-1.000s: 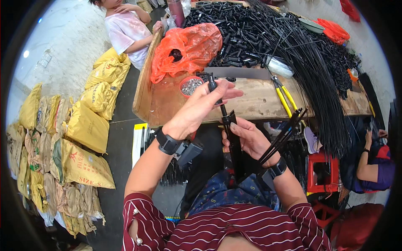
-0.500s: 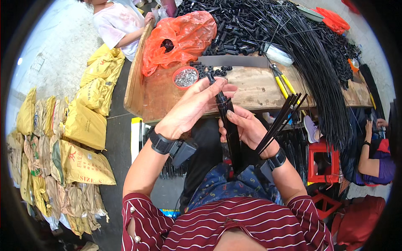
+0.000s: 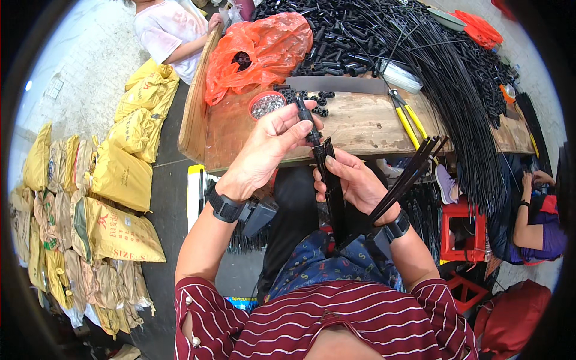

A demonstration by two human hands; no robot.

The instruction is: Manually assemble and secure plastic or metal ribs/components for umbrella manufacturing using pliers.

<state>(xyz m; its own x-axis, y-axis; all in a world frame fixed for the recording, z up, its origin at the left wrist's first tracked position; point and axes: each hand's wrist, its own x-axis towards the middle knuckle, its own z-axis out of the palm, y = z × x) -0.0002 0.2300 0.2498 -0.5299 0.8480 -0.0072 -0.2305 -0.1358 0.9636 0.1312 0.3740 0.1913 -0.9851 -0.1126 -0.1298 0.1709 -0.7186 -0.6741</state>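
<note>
My left hand (image 3: 273,147) closes thumb and fingers around a black plastic tube fitting (image 3: 307,122) at the top of a black umbrella frame (image 3: 333,192). The frame points up and slightly left, its thin ribs folded together. My right hand (image 3: 355,180) wraps around the rib bundle just below, thumb on top. Several black rods (image 3: 408,180) stick out beside my right wrist; their lower ends are hidden. Past my left fingers, a red bowl (image 3: 252,114) of small silver metal pieces and some short black rings (image 3: 321,96) sit on the table.
On the wooden table (image 3: 372,126) lie yellow-handled pliers (image 3: 408,123), an orange plastic bag (image 3: 258,54), a heap of black fittings (image 3: 342,42) and long black rods (image 3: 462,120). Yellow sacks (image 3: 123,174) line the left floor. A red stool (image 3: 446,234) and co-workers (image 3: 174,30) are nearby.
My left hand has shifted slightly left, and its fingers have drawn in around the tube fitting, showing more of it. My right hand keeps its hold on the frame.
</note>
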